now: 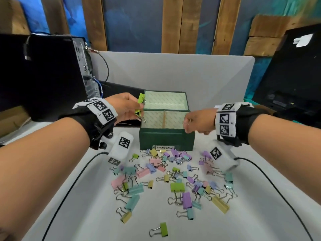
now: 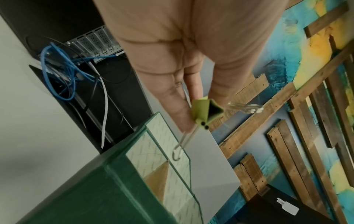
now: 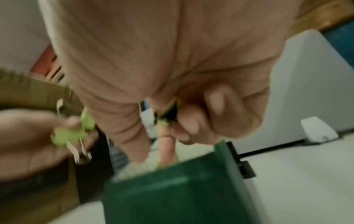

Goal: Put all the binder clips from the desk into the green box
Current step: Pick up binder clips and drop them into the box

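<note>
Left hand [image 1: 127, 106] is pinching green binder clips [image 1: 140, 106] over the green box [image 1: 166, 138]; right hand's [image 1: 196, 122] grip is too blurry to tell.

The right hand [image 3: 164, 84] is hovering over the green box [image 3: 172, 194], its two straighter fingers [image 3: 138, 136] pointing down into the open top while the others are curling around something small, too blurred to identify. Left of the box, the left hand [image 3: 32, 139] is pinching green binder clips [image 3: 69, 136]. The box is sitting on the pale surface [image 3: 296, 189].

Dark green box [image 1: 166, 139] (pale striped lining), pastel binder clips [image 1: 173, 178], lime clip [image 1: 141, 99].
</note>
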Tool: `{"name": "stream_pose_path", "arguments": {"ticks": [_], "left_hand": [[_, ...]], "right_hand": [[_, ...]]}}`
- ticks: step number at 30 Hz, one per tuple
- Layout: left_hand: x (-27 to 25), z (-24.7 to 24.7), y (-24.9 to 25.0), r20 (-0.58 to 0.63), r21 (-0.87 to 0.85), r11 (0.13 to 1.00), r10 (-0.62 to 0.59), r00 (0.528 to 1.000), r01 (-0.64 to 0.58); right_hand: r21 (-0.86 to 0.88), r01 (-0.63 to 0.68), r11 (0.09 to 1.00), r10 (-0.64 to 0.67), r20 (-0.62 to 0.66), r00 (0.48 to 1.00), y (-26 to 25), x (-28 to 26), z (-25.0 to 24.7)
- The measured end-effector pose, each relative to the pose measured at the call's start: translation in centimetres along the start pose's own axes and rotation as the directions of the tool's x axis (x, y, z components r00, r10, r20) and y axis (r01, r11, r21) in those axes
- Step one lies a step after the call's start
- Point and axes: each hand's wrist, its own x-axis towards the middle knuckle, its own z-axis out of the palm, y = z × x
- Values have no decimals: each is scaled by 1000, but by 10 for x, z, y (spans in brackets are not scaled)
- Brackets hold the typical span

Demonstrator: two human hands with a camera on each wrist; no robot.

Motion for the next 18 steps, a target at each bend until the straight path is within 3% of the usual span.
{"name": "stream_pose_path", "arguments": {"ticks": [3, 9, 15, 18], "left_hand": [[6, -5, 1, -51, -22, 1000, -5, 999, 4], [29, -14, -14, -64, -56, 998, -35, 997, 31], [51, -9, -24, -86, 79, 997, -9, 996, 15], [62, -5, -26, -152, 225, 974, 6, 988, 28]], "right_hand": [[244, -11, 970, 8, 12, 1000, -13, 8, -19], [482, 7, 876, -20, 22, 1000, -39, 40, -16], [545, 40, 837, -52, 8, 999, -45, 66, -8], [470, 74, 879, -72, -22, 997, -34, 66, -12]]}}
